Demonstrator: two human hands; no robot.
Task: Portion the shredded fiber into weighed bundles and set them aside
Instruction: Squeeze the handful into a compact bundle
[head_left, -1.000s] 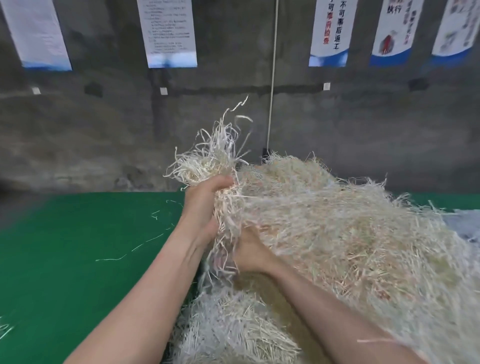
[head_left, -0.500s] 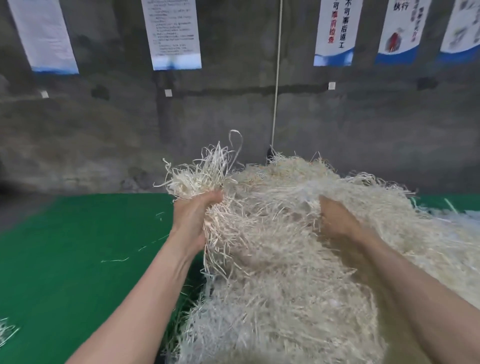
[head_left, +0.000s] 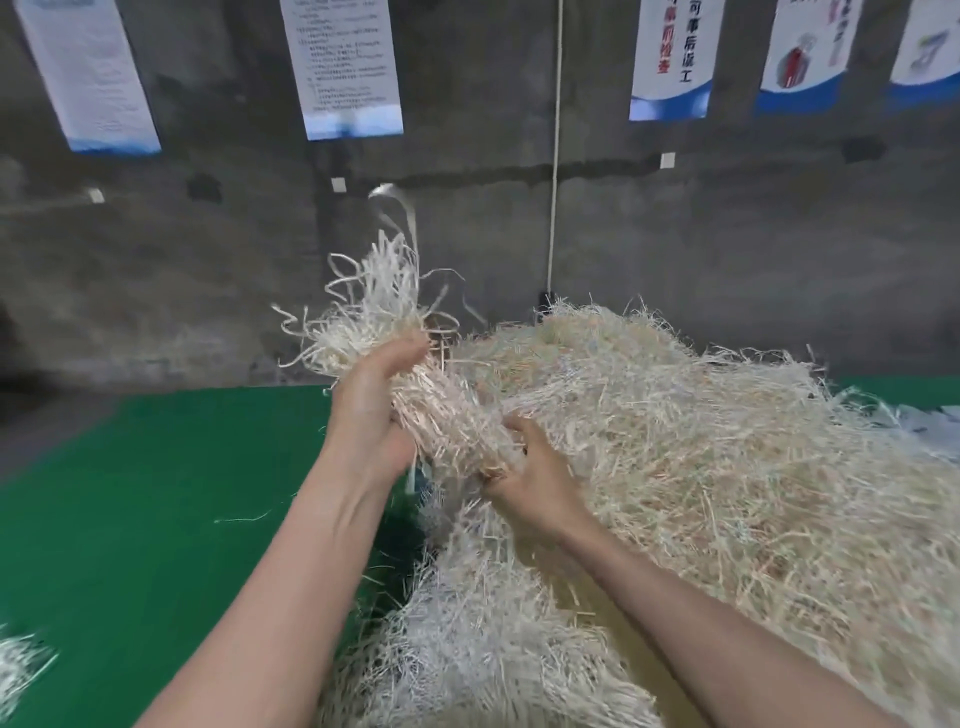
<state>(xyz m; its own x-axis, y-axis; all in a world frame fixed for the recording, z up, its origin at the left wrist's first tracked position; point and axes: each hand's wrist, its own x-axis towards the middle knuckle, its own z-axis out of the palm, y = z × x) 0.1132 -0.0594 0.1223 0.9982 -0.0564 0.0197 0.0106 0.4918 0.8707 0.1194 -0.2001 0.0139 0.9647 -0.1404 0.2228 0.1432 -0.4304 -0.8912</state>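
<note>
a: what is there to portion, and where does it lie?
b: shredded fiber. most of it is one big pale heap (head_left: 727, 467) filling the right half of the view. it lies on the green surface (head_left: 130, 519) and reaches from the near edge back toward the far wall (head_left: 727, 234). a separate bundle (head_left: 447, 421) is lifted at the heap's left edge, with its loose ends curling up above the fingers.
a: and the hands?
b: the left hand (head_left: 371, 410) has its grip closed round the upper part of that bundle. the right hand (head_left: 535, 483) is just below and to the right, fingers curled into the lower end of the same bundle.
a: is the bundle free of the heap?
b: cannot tell. the strands run together at its lower end.
a: anything else around?
b: a single stray strand (head_left: 244, 517) lies on the green, left of the arms. a small blurred tuft (head_left: 21, 670) sits at the near left edge. posters (head_left: 343, 67) hang on the grey wall, and a thin white cord (head_left: 556, 156) runs down it behind the heap.
</note>
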